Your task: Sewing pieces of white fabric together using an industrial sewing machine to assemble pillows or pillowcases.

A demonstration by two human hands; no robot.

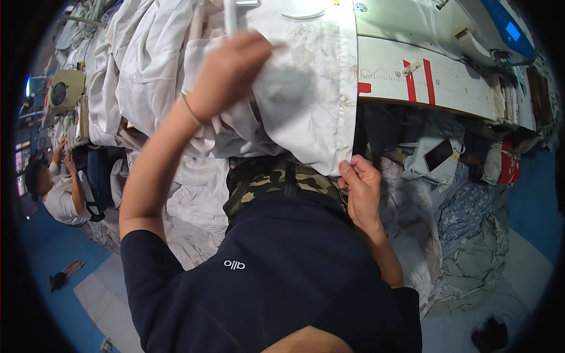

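Note:
White fabric [300,76] with a faint grey leaf pattern lies over the table edge in front of me and hangs down onto my lap. My right hand [362,185] pinches the lower corner of its right edge, where a folded, stitched band runs. Above the left part of the cloth is my left hand [232,70], blurred by motion, so its fingers cannot be made out. A white upright strip [230,16] shows just beyond that hand; whether the hand touches it is unclear.
A sewing machine [453,29] with a blue panel stands at the far right, by a white table surface [385,67] with red stripes. White cloth [150,76] is heaped at left. Right of me are a phone [437,154] and piled fabrics [465,217]. Another person [62,194] sits far left.

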